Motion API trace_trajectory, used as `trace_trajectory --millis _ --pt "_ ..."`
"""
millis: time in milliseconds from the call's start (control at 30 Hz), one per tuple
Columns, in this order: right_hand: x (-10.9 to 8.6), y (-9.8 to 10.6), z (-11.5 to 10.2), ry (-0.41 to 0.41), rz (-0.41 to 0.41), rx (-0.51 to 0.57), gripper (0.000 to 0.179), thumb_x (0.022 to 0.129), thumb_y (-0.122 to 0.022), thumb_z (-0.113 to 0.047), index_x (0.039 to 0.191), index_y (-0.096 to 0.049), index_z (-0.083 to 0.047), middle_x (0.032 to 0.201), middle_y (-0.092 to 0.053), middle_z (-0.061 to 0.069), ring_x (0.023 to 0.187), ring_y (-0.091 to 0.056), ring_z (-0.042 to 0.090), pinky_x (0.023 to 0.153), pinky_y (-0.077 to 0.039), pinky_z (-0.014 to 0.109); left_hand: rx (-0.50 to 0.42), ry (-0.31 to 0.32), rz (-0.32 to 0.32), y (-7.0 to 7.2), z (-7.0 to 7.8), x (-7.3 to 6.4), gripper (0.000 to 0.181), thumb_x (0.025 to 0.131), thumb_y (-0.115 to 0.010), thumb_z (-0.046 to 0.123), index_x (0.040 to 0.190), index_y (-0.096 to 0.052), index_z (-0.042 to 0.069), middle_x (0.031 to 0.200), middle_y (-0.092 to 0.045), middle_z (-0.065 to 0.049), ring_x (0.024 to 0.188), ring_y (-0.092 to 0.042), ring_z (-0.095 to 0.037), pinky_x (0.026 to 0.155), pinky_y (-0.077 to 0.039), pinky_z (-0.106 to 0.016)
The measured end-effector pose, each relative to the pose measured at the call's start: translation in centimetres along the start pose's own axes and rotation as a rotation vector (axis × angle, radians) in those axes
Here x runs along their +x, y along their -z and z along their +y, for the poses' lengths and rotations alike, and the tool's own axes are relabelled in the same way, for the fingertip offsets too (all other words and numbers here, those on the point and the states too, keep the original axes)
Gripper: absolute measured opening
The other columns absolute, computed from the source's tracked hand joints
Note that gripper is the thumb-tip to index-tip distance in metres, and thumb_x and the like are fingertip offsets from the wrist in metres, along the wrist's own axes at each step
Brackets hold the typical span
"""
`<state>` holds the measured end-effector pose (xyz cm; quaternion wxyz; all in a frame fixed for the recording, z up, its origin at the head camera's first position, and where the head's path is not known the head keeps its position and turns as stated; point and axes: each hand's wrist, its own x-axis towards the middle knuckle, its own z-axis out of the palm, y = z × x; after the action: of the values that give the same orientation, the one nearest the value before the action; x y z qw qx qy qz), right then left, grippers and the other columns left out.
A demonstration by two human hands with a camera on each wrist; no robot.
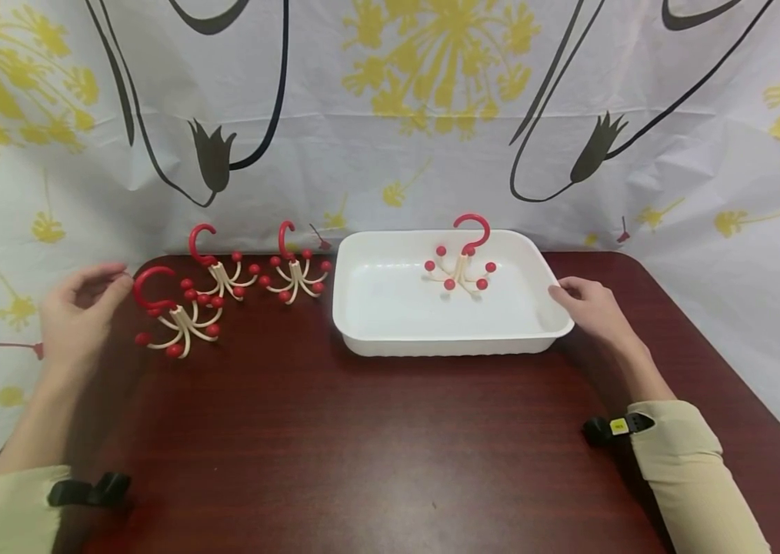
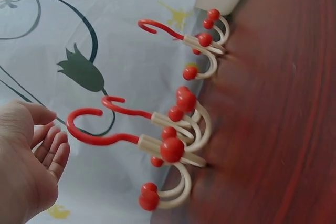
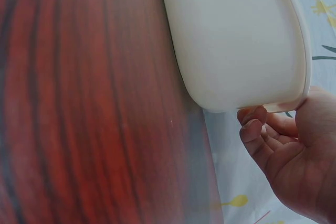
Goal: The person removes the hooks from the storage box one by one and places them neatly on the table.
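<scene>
On the left of the table stands a hook hanger (image 1: 181, 317), with a red hook, a cream stem and curved arms tipped with red balls. My left hand (image 1: 81, 312) is beside its hook, fingers loosely bent and holding nothing; in the left wrist view, a small gap separates the fingertips from the red hook (image 2: 100, 140). At the right end of a white tray (image 1: 376, 300), my right hand (image 1: 591, 312) grips the rim, thumb at the edge and fingers curled against the outer wall (image 3: 236, 40). A matching hanger (image 1: 461, 271) stands upright inside the tray.
Two more such hangers, one (image 1: 221, 278) behind the nearest and another (image 1: 295, 275) left of the tray, stand at the back of the dark wood table (image 1: 362, 431). A patterned white curtain (image 1: 321, 115) hangs right behind the table's back edge.
</scene>
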<state>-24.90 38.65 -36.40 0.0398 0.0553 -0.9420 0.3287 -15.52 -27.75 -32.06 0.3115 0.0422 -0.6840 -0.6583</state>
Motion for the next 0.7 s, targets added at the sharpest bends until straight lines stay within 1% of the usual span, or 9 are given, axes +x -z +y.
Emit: trace_trajectory --millis 100,300,333,433,500,567,600,700 --pt "0.0 0.0 0.0 -0.001 0.003 -0.001 0.056 0.105 -0.049 -0.043 0.132 -0.057 0.006 0.117 -0.065 0.027 0.095 -0.061 0.032 0.075 -0.048 0.03 -0.028 -0.005 0.003 -0.5 0.4 0.0 0.02 0.087 -0.074 -0.004 0.106 -0.075 0.002 0.093 -0.074 0.004 0.083 -0.065 -0.005 0.075 -0.049 -0.009" --pt "0.0 0.0 0.0 0.004 0.001 0.001 0.056 0.105 -0.05 -0.043 0.131 -0.057 0.006 0.115 -0.065 0.026 0.093 -0.061 0.031 0.072 -0.047 0.025 0.005 -0.033 -0.04 -2.0 1.0 -0.3 0.023 0.089 -0.074 -0.001 0.112 -0.072 -0.001 0.097 -0.072 0.004 0.087 -0.065 -0.006 0.079 -0.049 -0.01" --pt "0.0 0.0 0.0 0.004 0.001 0.001 0.056 0.105 -0.05 -0.043 0.13 -0.058 0.006 0.115 -0.065 0.026 0.093 -0.06 0.031 0.071 -0.047 0.024 0.017 -0.037 -0.046 -2.3 1.0 -0.4 0.023 0.089 -0.073 0.0 0.113 -0.072 0.0 0.097 -0.072 0.004 0.088 -0.065 -0.006 0.08 -0.049 -0.01" --pt "0.1 0.0 0.0 0.002 0.003 0.001 0.056 0.105 -0.049 -0.043 0.131 -0.058 0.006 0.115 -0.066 0.025 0.094 -0.06 0.03 0.071 -0.047 0.024 -0.007 -0.046 -0.058 -3.3 1.3 -0.5 0.023 0.089 -0.073 0.0 0.112 -0.072 0.0 0.097 -0.072 0.002 0.088 -0.066 -0.007 0.08 -0.049 -0.011" --pt "0.1 0.0 0.0 -0.001 0.003 0.002 0.056 0.105 -0.049 -0.044 0.131 -0.058 0.006 0.116 -0.065 0.025 0.094 -0.06 0.03 0.072 -0.047 0.024 0.016 -0.06 -0.062 -4.0 1.5 -0.6 0.022 0.09 -0.073 0.001 0.111 -0.072 0.0 0.097 -0.071 0.002 0.088 -0.066 -0.007 0.08 -0.049 -0.011" --pt "0.1 0.0 0.0 -0.002 0.002 0.003 0.057 0.105 -0.049 -0.044 0.131 -0.057 0.006 0.116 -0.065 0.025 0.094 -0.06 0.03 0.071 -0.046 0.023 0.003 -0.07 -0.067 -4.7 1.6 -0.7 0.021 0.089 -0.073 0.0 0.11 -0.073 0.0 0.096 -0.071 0.001 0.087 -0.066 -0.009 0.079 -0.049 -0.012" --pt "0.1 0.0 0.0 -0.002 0.002 0.003 0.057 0.105 -0.05 -0.044 0.131 -0.057 0.006 0.116 -0.065 0.025 0.094 -0.06 0.03 0.071 -0.046 0.022 0.012 -0.076 -0.072 -5.1 1.6 -0.7 0.021 0.089 -0.073 0.0 0.11 -0.073 0.0 0.096 -0.071 0.001 0.086 -0.066 -0.009 0.077 -0.05 -0.012" --pt "0.0 0.0 0.0 -0.002 0.002 0.003 0.056 0.105 -0.05 -0.043 0.131 -0.058 0.006 0.115 -0.065 0.025 0.094 -0.06 0.03 0.071 -0.046 0.022 0.009 -0.097 -0.113 -6.2 1.6 -0.9 0.022 0.09 -0.073 0.001 0.112 -0.072 -0.001 0.098 -0.071 0.0 0.086 -0.065 -0.009 0.075 -0.051 -0.012"
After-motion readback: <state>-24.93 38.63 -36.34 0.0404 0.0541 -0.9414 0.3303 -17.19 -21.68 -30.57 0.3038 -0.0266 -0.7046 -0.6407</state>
